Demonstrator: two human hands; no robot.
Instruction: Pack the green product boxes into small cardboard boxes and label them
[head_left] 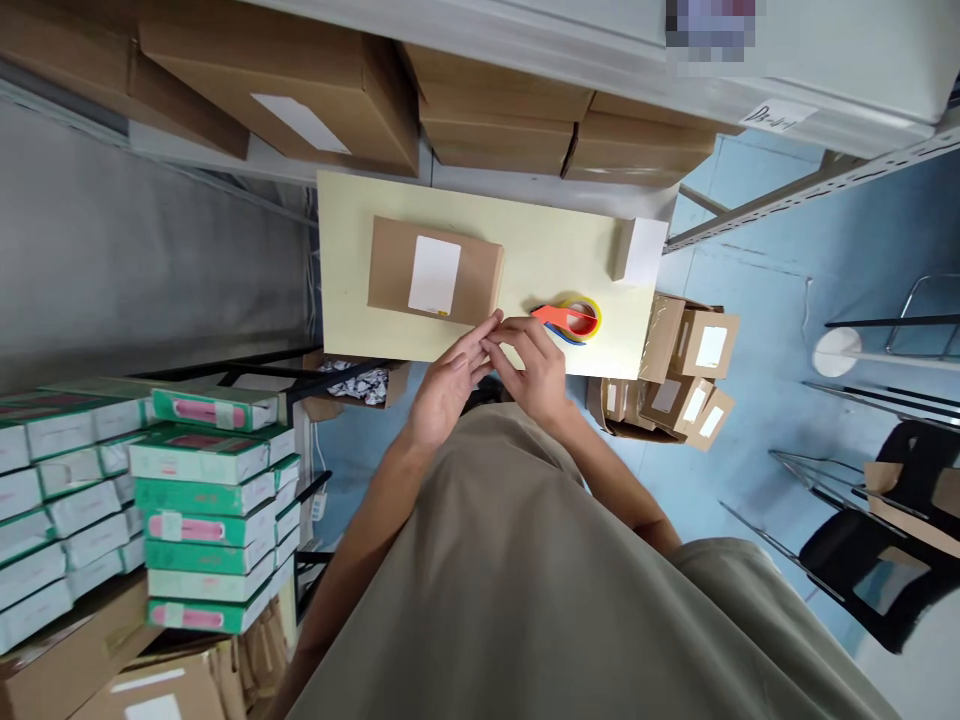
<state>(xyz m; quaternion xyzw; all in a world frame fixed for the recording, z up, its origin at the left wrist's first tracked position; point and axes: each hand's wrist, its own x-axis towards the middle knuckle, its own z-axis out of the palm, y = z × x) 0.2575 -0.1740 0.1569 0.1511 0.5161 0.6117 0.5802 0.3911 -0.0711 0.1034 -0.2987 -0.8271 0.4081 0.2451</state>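
My left hand (448,382) and my right hand (534,368) meet at the near edge of a pale yellow table (540,250), fingertips touching in a pinch; what they pinch is too small to see. A flat brown parcel (401,268) with a white label lies on the table just beyond my left hand. A tape dispenser (571,318), red with a yellow roll, sits right beside my right hand. A small white-faced box (641,250) stands at the table's far right corner.
Large cardboard boxes (315,90) fill the shelf behind the table. Stacks of green-and-white cartons (210,500) stand at my left. An open box with several small labelled parcels (690,375) sits on the blue floor right of the table. Metal chairs (885,520) stand far right.
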